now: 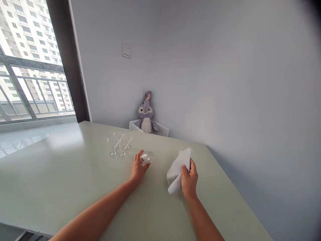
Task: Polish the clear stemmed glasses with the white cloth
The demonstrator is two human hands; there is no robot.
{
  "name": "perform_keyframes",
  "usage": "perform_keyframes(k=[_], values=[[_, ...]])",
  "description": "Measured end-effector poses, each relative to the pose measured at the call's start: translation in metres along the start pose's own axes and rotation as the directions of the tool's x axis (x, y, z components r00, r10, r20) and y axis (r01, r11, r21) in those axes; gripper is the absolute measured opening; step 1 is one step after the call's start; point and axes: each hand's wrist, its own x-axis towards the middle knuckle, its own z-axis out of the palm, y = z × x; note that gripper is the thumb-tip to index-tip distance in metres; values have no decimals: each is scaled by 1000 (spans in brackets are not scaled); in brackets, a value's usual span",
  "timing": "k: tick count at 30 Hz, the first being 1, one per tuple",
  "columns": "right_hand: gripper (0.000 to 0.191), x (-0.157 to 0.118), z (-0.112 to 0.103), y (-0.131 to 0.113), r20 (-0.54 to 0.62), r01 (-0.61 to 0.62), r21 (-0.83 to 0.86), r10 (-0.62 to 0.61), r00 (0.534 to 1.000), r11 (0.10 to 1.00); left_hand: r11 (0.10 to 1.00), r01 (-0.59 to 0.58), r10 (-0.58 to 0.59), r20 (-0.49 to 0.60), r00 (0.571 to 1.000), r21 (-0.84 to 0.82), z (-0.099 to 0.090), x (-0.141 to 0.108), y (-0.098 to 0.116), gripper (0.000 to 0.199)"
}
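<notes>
My left hand (138,167) grips a clear stemmed glass (148,157), which is tipped on its side with the rim toward the right. The fingers wrap around it near the stem and partly hide it. A white cloth (177,167) is bunched in my right hand (189,179), its thumb pressed on top and folds hanging down to the left. Glass and cloth are apart. Several more clear stemmed glasses (123,154) stand upright in a cluster just left of my left hand.
All this is over a pale green table (75,180). Behind its far edge, a purple plush rabbit (146,115) sits in a white perforated basket (163,131). Grey walls close off the back and right; a window (35,67) is at the left, a switch (126,51) on the wall.
</notes>
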Motion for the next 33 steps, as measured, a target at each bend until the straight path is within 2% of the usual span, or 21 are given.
perform_keyframes(k=[2, 3, 5, 7, 8, 9, 12, 15, 18, 21, 22, 23, 24, 26, 28, 30, 33], values=[[46, -5, 11, -10, 71, 162, -25, -160, 985, 986, 1000, -6, 6, 4, 1000, 18, -1, -1, 0, 57], [47, -10, 19, -14, 142, 249, -25, -243, 960, 968, 1000, -12, 12, 12, 1000, 23, -1, -1, 1, 57], [49, -22, 36, -18, 356, 383, 3, -359, 863, 924, 1000, -23, 22, 39, 999, 20, -1, -1, 2, 56], [54, -35, 50, -19, 551, 403, 53, -363, 751, 914, 1000, -17, 17, 62, 998, -10, -2, -2, 2, 54], [56, -41, 54, -19, 610, 368, 77, -336, 717, 927, 1000, -9, 10, 70, 998, -23, -2, -3, 1, 54], [56, -45, 57, -19, 643, 312, 104, -303, 704, 944, 1000, -4, 6, 77, 997, -27, -3, -3, 0, 53], [52, -47, 54, -23, 670, 99, 218, -223, 708, 971, 999, -40, 37, 101, 994, 24, -3, -3, -2, 54], [47, -41, 43, -28, 723, -84, 278, -150, 675, 957, 987, -132, 119, 137, 983, 89, -2, -5, 2, 56], [46, -34, 33, -28, 809, -242, 261, -75, 582, 935, 963, -243, 221, 177, 959, 119, -1, -10, 9, 60], [45, -32, 31, -23, 872, -346, 230, -35, 489, 910, 925, -361, 329, 232, 915, 115, -1, -18, 18, 67], [43, -33, 32, -20, 876, -349, 221, -27, 482, 911, 915, -386, 351, 247, 903, 114, -1, -20, 20, 69], [38, -34, 33, -18, 869, -333, 214, -23, 495, 918, 906, -407, 368, 259, 893, 114, -1, -22, 21, 70], [33, -35, 35, -14, 847, -298, 215, -25, 531, 930, 898, -423, 381, 267, 885, 120, -2, -24, 22, 71], [19, -36, 40, -8, 769, -218, 225, -36, 639, 950, 879, -452, 398, 289, 871, 150, -4, -23, 24, 71], [16, -35, 44, -3, 700, -247, 234, 13, 714, 940, 848, -485, 407, 323, 854, 214, -7, -20, 25, 67], [20, -29, 45, 0, 679, -428, 272, 143, 720, 862, 801, -524, 414, 364, 834, 291, -13, -13, 27, 58], [27, -17, 40, 0, 704, -681, 363, 291, 647, 636, 734, -588, 435, 428, 792, 341, -22, -1, 31, 41]])
